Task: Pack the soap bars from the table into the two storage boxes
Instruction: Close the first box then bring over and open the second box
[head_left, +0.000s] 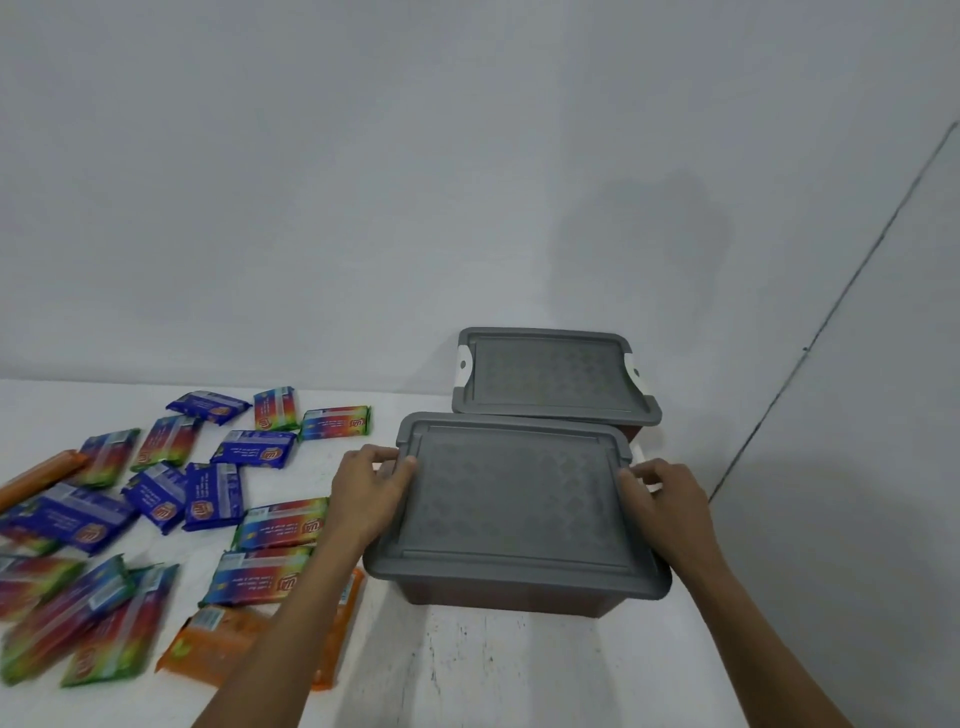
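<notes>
Two brown storage boxes with grey lids stand on the white table (509, 670). The near box (511, 512) is in front of me and the far box (553, 376) sits right behind it; both lids are on. My left hand (371, 486) grips the left edge of the near lid, fingers curled over the clip. My right hand (662, 501) grips the lid's right edge the same way. Several wrapped soap bars lie scattered to the left: blue ones (213, 496), rainbow-coloured ones (283, 522) and orange ones (218, 647).
A grey wall rises behind the table, and a dark line runs diagonally down it at the right. The far box has white clips on both sides. My left forearm crosses over an orange soap bar near the front.
</notes>
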